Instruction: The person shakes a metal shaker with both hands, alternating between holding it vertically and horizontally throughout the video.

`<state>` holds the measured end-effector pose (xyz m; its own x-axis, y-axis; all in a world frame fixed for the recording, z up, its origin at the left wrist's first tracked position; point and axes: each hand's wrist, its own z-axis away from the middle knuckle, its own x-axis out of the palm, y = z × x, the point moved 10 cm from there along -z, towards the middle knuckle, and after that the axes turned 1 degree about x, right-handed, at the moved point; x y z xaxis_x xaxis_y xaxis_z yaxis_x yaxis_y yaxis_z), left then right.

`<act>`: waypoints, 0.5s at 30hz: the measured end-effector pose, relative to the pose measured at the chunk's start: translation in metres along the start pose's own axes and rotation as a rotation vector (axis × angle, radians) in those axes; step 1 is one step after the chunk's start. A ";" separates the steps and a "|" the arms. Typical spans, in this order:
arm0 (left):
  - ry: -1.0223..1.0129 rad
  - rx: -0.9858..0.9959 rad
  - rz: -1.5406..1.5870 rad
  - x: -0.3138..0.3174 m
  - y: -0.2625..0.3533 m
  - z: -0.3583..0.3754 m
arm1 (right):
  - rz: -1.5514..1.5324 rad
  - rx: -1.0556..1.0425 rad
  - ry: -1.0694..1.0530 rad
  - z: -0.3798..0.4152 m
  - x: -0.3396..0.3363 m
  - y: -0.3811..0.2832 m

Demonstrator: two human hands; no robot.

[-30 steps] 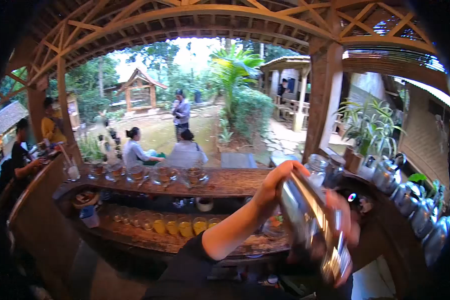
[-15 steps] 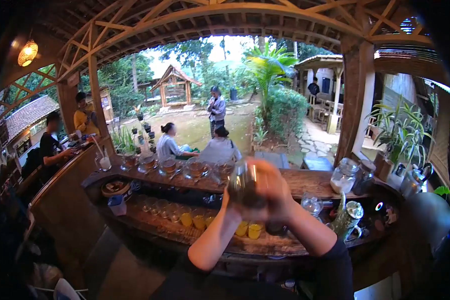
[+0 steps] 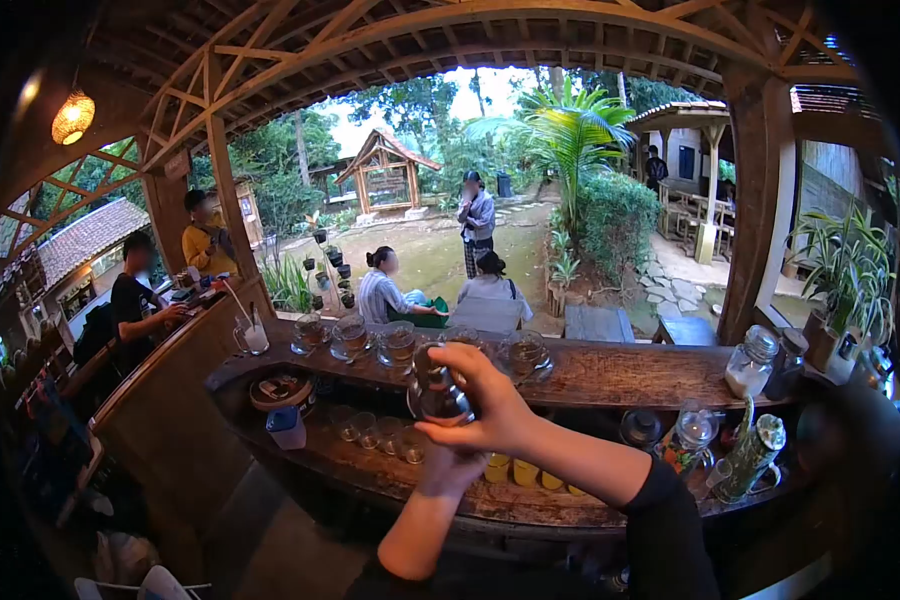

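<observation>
A dark, shiny rounded vessel (image 3: 438,395) with a narrower top is held up in front of the wooden counter. My right hand (image 3: 485,400) is wrapped round its right side, thumb below and fingers over the top. Under it, my left hand (image 3: 448,465) grips the base; its fingers are partly hidden. Behind the vessel, glass cups on saucers (image 3: 350,338) stand in a row on the upper counter (image 3: 610,372). Small glasses with yellow drink (image 3: 526,472) and several clear glasses (image 3: 368,438) stand on the lower shelf.
Jars (image 3: 750,362) and a patterned pitcher (image 3: 755,460) stand at the right. A blue-lidded container (image 3: 286,427) and a mug with a straw (image 3: 254,336) are at the left. People sit and stand beyond the counter; a person in yellow (image 3: 206,248) is at the left.
The vessel and both hands have moved left, and the vessel is now tilted less toward the camera and more clearly seen. The view has shifted, so the counter appears further right.
</observation>
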<state>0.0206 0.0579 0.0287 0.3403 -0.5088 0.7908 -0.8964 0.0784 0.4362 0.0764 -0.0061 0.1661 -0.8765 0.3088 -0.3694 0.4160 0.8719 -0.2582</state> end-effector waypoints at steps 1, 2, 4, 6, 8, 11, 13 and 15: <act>-0.003 -0.051 0.073 -0.009 0.001 -0.006 | 0.018 -0.054 -0.032 -0.011 0.007 -0.009; -0.014 -0.097 0.151 -0.016 0.002 -0.018 | -0.031 0.070 -0.301 -0.015 0.036 -0.009; -0.216 -0.698 0.692 0.008 -0.010 -0.034 | 0.001 -0.206 -0.453 -0.014 0.065 -0.078; -0.669 -0.452 0.596 0.054 0.047 -0.039 | 0.089 -0.605 -0.318 -0.001 0.068 -0.120; -0.607 -0.447 0.575 0.045 0.061 -0.051 | 0.119 -0.792 -0.319 -0.002 0.074 -0.129; -0.342 -0.491 0.517 0.007 0.046 -0.060 | -0.040 -0.032 -0.275 -0.042 0.087 0.001; -0.267 -0.348 0.319 -0.009 0.052 -0.064 | -0.096 0.092 0.034 -0.044 0.070 0.044; -0.206 -0.196 0.121 -0.022 0.064 -0.066 | 0.111 0.006 -0.114 -0.046 0.087 0.038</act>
<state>-0.0253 0.1309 0.0673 0.1514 -0.6469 0.7474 -0.8484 0.3029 0.4341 0.0046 0.0714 0.1657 -0.7917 0.3579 -0.4951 0.5110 0.8322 -0.2154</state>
